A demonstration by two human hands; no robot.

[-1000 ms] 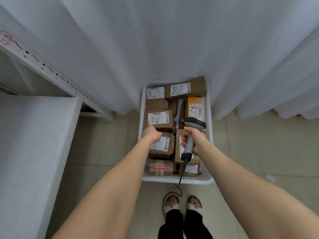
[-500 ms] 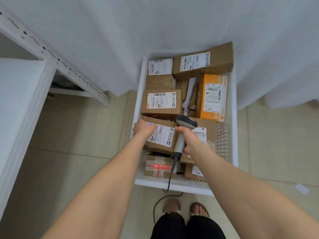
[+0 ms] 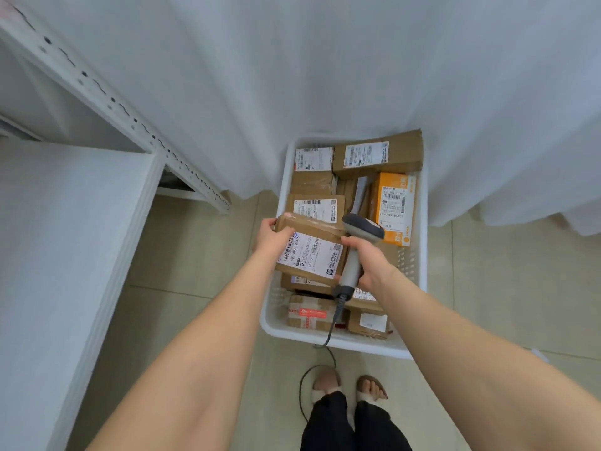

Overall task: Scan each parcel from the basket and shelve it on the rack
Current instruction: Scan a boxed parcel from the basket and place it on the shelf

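White curtain (image 3: 325, 76) fills the far side of my head view and hangs down to a floor (image 3: 195, 255) of pale tiles. On my left stands the white rack (image 3: 113, 102), with a slanted post full of holes and a flat shelf (image 3: 65, 222) close to the camera. On the floor, against the curtain, I see the white basket (image 3: 422, 255). It holds many cardboard parcels, and most show a white label on top. One orange parcel (image 3: 395, 203) lies at the right wall, a long brown box (image 3: 403, 146) lies across the far right corner, and a small box with red tape (image 3: 307, 315) lies at the near end. The left hand (image 3: 271, 234) grips the left end of a brown parcel (image 3: 312, 252), with the fingers curled round its edge. This parcel is higher than the others, over the left middle part of the basket, tilted, with its label turned up to the camera. Its left end reaches over the left rim. The right hand (image 3: 367, 258) is closed fully round the handle of a grey scanner (image 3: 361, 229). The scanner head, with a dark top, is at the far right corner of the held parcel, and I cannot tell if it touches the cardboard. A dark cable (image 3: 331, 327) runs from the handle over the near rim down to the floor, next to two feet in sandals (image 3: 327, 384).
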